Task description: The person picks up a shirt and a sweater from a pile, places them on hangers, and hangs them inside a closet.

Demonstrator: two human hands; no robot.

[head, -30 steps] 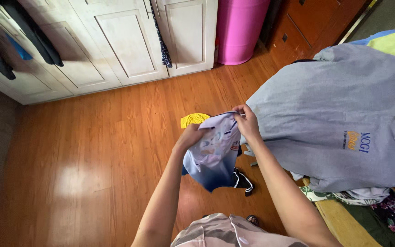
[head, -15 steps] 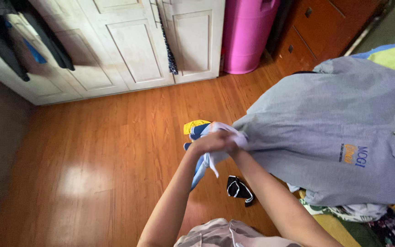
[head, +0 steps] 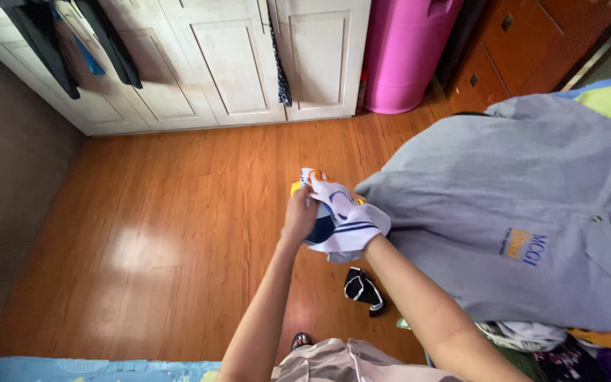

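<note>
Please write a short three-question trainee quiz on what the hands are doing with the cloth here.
1. True or false: both hands grip the white and blue cloth.
2. Which lies spread to the right of the right hand? A) grey shirt B) pink bin C) white cupboard
3. What dark thing lies on the wood floor just below the cloth?

Key: 1. True; the left hand holds it too. 2. A. 3. A small black item with white trim; its kind is unclear.
</note>
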